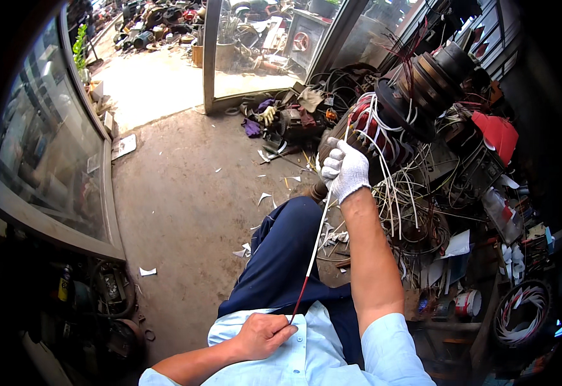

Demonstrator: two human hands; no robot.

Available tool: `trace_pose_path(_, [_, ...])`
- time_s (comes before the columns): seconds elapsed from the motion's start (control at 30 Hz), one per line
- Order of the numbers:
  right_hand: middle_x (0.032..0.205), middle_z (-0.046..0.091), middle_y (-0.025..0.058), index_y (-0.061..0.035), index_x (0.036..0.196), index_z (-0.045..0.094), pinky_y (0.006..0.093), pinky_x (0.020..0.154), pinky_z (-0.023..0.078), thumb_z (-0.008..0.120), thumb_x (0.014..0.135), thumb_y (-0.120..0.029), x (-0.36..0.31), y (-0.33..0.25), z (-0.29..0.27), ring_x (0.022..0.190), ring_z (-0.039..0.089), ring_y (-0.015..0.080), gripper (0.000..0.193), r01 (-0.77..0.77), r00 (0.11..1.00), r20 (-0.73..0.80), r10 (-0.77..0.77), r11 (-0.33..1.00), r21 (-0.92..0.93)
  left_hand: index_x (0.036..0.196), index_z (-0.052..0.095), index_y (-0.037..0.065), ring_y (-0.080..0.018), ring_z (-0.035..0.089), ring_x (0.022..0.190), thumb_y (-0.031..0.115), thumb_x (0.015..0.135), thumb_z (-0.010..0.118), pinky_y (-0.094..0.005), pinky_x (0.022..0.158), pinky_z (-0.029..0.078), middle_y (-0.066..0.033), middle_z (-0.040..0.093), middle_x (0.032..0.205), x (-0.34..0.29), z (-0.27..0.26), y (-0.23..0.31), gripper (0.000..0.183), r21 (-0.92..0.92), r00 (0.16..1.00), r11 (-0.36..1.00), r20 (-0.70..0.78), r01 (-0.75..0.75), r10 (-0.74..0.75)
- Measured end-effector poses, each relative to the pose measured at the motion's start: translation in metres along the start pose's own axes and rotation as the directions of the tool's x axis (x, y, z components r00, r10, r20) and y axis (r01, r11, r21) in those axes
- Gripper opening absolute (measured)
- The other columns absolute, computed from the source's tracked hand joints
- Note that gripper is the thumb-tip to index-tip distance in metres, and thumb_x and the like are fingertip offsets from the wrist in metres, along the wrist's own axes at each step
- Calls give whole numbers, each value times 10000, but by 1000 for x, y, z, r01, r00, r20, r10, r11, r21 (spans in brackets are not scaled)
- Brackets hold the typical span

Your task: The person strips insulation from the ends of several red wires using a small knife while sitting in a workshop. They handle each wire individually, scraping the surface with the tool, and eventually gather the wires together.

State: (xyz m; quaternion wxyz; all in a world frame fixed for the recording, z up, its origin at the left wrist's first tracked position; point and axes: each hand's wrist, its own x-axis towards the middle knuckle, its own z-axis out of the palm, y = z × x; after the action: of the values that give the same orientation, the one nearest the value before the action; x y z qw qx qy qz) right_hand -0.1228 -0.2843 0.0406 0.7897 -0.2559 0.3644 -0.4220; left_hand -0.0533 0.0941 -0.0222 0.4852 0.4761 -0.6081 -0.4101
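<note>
My bare left hand (265,336) is closed in front of my shirt, pinching the end of thin dark red wires (301,298). The wires run up into a long white sleeve (318,240). My right hand (346,170), in a white knitted glove, is closed around this sleeve further up, with the arm stretched forward. Beyond the glove, the sleeve reaches a large wound motor part (384,132) with red and white coils. Several other white sleeved leads (393,186) hang loose from it. Dark discs and brown rings (430,80) make up its far end.
Purple and yellow gloves (258,122) lie by a heap of parts. White scraps (265,198) are scattered over the concrete floor (171,186). Cables, a red piece (496,136) and a coil of wires (522,313) crowd the right. A glass door (56,138) stands left.
</note>
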Motion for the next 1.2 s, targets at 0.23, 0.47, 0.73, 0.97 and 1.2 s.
trace_pose_path(0.23, [648,415,-71,-81,1049,594,235,397,296,486,1073,-192,59,-50,-14,459,352,57,157,13,1000,23,-11,997,-82,715,537,18,-331,564,574,236,984,687,-427,556,444,-136,538,640,3,-7,-12,377,10,986,994,125,112,-113])
trace_pose_path(0.47, [779,613,-3,-55,1199,632,222,502,458,556,1045,-155,-102,42,-12,574,551,78,198,122,992,4,-124,969,-214,1202,715,-23,-178,626,963,478,1043,572,-310,842,505,-102,656,1011,46,-64,-57,545,-238,950,922,142,304,-276])
trace_pose_path(0.73, [801,581,1,-50,1378,569,226,569,500,500,1086,-140,-247,97,-32,619,527,57,313,-197,978,-101,183,969,-152,1420,504,16,-171,683,869,401,1087,546,-309,681,567,-98,713,1097,239,-36,-19,511,-661,938,675,144,328,-315])
trace_pose_path(0.97, [733,619,63,-27,1231,639,322,554,511,546,1055,-124,-235,140,-20,602,621,186,221,347,922,328,-204,813,-468,916,552,125,-80,417,493,241,1101,519,-238,410,322,10,524,706,339,-90,17,221,-538,919,794,-85,283,-386])
trace_pose_path(1.2, [712,665,154,-46,894,647,461,513,535,614,919,-203,-185,128,1,621,701,340,162,716,666,676,-316,17,-698,1353,662,6,-86,647,696,228,1016,673,-249,582,473,-39,719,813,389,-156,-14,404,558,989,827,-149,62,26])
